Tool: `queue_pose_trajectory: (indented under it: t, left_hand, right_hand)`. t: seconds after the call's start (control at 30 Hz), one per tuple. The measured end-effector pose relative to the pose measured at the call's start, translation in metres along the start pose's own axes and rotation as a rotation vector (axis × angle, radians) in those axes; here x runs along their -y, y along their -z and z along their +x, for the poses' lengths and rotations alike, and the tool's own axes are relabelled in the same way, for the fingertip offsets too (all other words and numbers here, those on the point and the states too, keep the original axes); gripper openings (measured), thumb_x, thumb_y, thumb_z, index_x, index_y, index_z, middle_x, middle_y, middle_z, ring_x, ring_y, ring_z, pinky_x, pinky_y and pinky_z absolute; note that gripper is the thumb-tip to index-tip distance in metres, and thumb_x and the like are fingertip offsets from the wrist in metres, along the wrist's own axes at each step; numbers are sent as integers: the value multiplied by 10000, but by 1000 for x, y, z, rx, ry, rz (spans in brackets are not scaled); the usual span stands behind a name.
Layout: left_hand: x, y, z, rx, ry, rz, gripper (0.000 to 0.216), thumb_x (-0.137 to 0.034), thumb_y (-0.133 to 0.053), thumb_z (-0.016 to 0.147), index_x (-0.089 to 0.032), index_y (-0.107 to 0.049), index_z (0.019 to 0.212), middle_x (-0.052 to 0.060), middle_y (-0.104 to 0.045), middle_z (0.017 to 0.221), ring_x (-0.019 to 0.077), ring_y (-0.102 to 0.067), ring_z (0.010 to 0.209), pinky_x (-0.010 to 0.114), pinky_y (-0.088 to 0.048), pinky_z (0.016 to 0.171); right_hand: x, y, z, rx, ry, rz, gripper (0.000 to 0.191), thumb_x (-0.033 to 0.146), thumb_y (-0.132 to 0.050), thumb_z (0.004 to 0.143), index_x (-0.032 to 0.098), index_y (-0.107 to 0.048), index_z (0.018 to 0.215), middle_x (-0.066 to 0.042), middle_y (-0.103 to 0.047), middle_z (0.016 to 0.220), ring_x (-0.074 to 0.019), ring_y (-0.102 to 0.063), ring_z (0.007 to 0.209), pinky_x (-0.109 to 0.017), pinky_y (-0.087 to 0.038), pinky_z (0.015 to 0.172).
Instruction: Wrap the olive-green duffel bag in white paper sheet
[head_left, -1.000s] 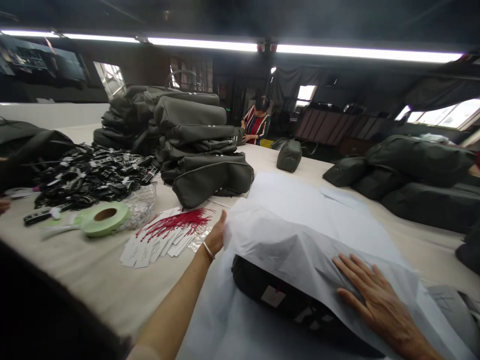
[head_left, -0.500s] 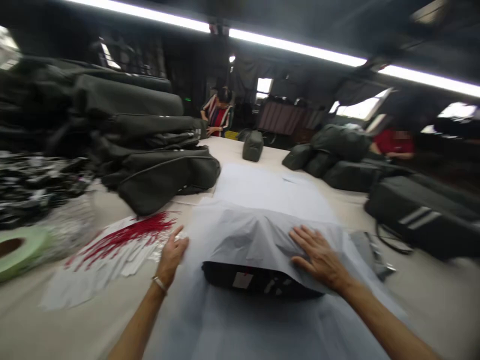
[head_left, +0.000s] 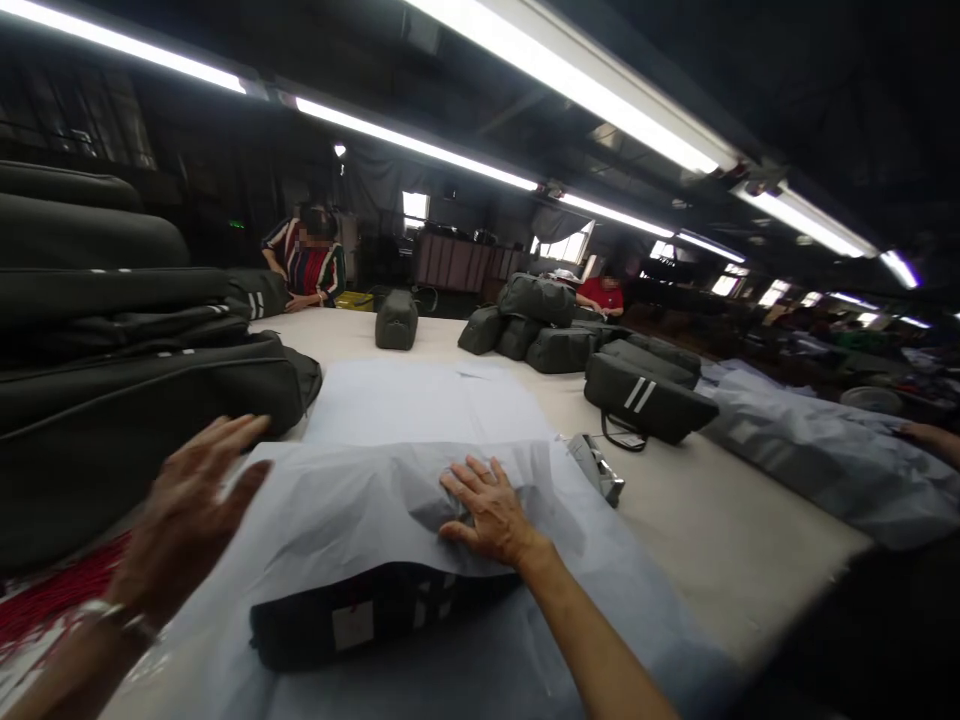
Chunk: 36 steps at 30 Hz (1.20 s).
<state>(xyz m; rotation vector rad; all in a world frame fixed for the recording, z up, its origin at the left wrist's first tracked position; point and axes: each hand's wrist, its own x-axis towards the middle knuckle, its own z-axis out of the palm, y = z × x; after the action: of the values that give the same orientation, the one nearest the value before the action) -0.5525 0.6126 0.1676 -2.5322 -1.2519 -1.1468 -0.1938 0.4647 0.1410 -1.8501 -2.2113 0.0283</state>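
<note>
White paper (head_left: 352,505) drapes over a dark bag (head_left: 394,600) on the table (head_left: 712,530) before me. Atop the bag, the right hand (head_left: 487,515) lies flat, fingers spread; left of the bag, the left hand (head_left: 180,510) hovers, fingers apart. Uneven pressure could wrinkle or drag the paper.

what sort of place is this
Probably a bag workshop or factory floor: there's a stack of dark bags, a long pale table, and rows of tube lights overhead.
</note>
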Motion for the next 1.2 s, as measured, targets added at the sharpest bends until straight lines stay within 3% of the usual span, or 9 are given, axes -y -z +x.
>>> queue_pose_trajectory:
  t: [0.1, 0.17, 0.27, 0.37, 0.57, 0.83, 0.93, 1.07, 1.2]
  left_hand:
    - [-57, -23, 47, 95, -243, 55, 598, -598, -284, 947, -263, -470, 1405, 44, -351, 1549, 307, -225, 1449, 533, -214, 1151]
    - [-73, -49, 50, 242, -341, 99, 654, -681, -352, 899, -284, -477, 1403, 60, -391, 1525, 325, -264, 1434, 557, -216, 1134]
    - [-66, -83, 25, 419, -419, 153, 711, -719, -449, 840, -325, -424, 1431, 61, -438, 1490, 332, -393, 1368, 531, -280, 1096]
    - [-47, -98, -5, 359, -489, 181, 826, -721, -507, 805, -316, -291, 1492, 83, -414, 1499, 324, -469, 1313, 475, -310, 1071]
    - [-39, -96, -17, 188, -638, 251, 940, -710, -537, 791, -273, -160, 1532, 99, -428, 1489, 315, -508, 1277, 434, -299, 1063]
    - [-28, -71, -11, 318, -595, 224, 946, -712, -575, 777, -273, -199, 1526, 111, -405, 1508, 306, -471, 1313, 430, -301, 1098]
    - [-37, -47, -27, 323, -297, 8, 835, -733, -513, 808, -311, -292, 1494, 81, -332, 1554, 311, -338, 1403, 499, -191, 1168]
    - [-27, -32, -81, -161, 715, -512, 801, -760, -399, 844, -275, -314, 1475, 67, -241, 1593, 255, -180, 1468, 442, -125, 1209]
    - [-9, -58, -159, -157, 1156, -716, 834, -788, -269, 855, -167, -465, 1376, 213, -492, 1413, 341, -461, 1319, 535, -401, 1055]
  right_hand:
    - [-1, 2, -1, -10, -5, 39, 729, 746, -394, 855, 325, -377, 1450, -35, -386, 1527, -297, -228, 1443, -613, -52, 1177]
    - [1, 4, -2, -33, -7, 67, 719, 746, -411, 848, 336, -391, 1438, -38, -396, 1521, -301, -232, 1441, -619, -44, 1174]
    - [7, 6, -5, -103, -13, 96, 701, 735, -445, 841, 336, -419, 1417, -55, -389, 1523, -305, -195, 1453, -619, -32, 1173]
    - [15, 3, -6, -183, -19, 116, 728, 720, -477, 835, 328, -380, 1441, -64, -341, 1549, -307, -134, 1468, -619, -21, 1175]
    - [21, -10, -7, -225, -7, 195, 725, 729, -470, 830, 330, -380, 1429, -46, -419, 1504, -311, -247, 1432, -637, -19, 1169]
    - [31, -7, 8, -231, 11, 268, 698, 693, -491, 841, 294, -419, 1409, -72, -443, 1485, -318, -282, 1417, -629, -51, 1171]
    - [26, -16, -1, -222, -9, 233, 668, 669, -519, 842, 322, -435, 1407, -55, -467, 1471, -326, -317, 1401, -630, -94, 1166]
    - [8, -37, -2, -280, 26, 67, 646, 637, -520, 854, 289, -473, 1396, -81, -496, 1443, -365, -385, 1350, -658, -150, 1133]
    - [-2, -45, 4, -327, 115, -43, 661, 672, -381, 890, 257, -473, 1396, -93, -518, 1421, -349, -406, 1337, -642, -182, 1130]
